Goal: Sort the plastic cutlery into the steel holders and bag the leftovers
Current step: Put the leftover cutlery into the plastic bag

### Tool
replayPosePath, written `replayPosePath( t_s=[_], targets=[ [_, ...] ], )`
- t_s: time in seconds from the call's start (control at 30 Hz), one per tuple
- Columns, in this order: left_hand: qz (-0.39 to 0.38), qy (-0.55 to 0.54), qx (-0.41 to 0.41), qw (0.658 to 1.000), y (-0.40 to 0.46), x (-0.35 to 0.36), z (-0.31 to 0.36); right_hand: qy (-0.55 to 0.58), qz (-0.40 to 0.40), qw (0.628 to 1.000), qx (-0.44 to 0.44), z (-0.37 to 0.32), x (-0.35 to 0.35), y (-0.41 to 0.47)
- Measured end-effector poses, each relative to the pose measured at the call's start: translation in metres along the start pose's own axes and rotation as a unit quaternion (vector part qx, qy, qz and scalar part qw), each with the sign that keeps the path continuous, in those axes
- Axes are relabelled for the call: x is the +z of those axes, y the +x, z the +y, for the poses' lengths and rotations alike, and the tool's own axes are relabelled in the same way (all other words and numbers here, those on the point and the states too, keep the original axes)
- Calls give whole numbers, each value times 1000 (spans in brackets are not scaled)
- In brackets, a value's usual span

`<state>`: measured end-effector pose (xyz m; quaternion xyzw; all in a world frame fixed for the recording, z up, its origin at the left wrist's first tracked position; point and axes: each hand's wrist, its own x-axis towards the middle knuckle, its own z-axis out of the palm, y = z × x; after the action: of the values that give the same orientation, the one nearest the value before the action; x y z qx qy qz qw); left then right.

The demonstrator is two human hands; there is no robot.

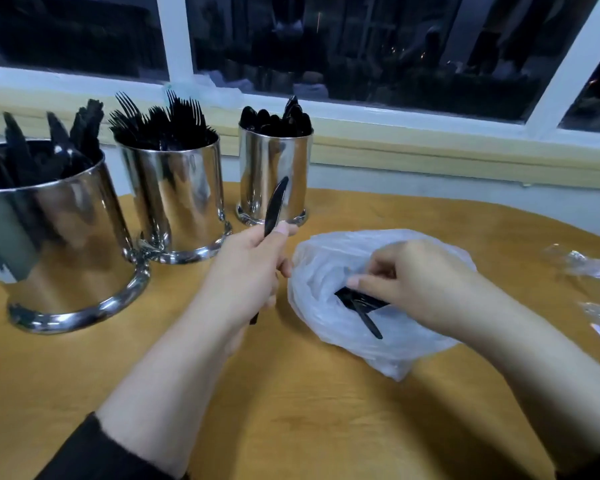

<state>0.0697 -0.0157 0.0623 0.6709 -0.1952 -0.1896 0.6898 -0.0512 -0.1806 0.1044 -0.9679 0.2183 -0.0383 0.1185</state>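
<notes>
Sorting appears largely complete. Three steel holders stand in a row at the back left of the bench: the left holder carries what look like knives, the middle holder carries forks, and the right holder carries spoons; all three look well filled. The left hand grips one black knife by the handle, blade upward, in front of the right holder and not yet placed. The right hand has its fingers curled in the mouth of the white plastic bag, which lies on the bench just beside the left hand; whether the fingers pinch the bag film or a utensil cannot be determined. Black cutlery shows in the bag opening, so bagging is judged under way. The type and count of the pieces in the bag are unclear. Clear wrapping at the right edge is cut off. The left holder is partly out of frame and blurred.
</notes>
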Motion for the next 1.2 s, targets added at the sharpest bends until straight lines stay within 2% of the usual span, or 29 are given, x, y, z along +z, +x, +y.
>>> replayPosePath(
  t_s=[0.2,0.33,0.57,0.73,0.83,0.93,1.1,1.2],
  targets=[
    [-19,-1,-40,999,-10,18,-12,-49,-11,999,13,11,41,-15],
    [-37,30,-43,998,-10,27,-15,35,-11,999,36,19,45,-16],
    [-24,23,-43,999,-5,41,-23,153,11,987,58,43,13,-24],
    [-12,34,-42,998,-4,46,-26,242,10,970,24,57,0,-33],
    [-10,-15,-42,999,-7,49,-26,307,22,951,-7,54,3,-33],
    [-49,-56,-60,995,-13,54,-24,362,54,930,-28,47,10,-30],
    [-97,-118,-72,986,-19,62,-22,355,36,931,-72,32,24,-22],
    [-68,-159,-65,983,-14,58,-20,274,94,956,-48,44,30,-12]
  ],
)
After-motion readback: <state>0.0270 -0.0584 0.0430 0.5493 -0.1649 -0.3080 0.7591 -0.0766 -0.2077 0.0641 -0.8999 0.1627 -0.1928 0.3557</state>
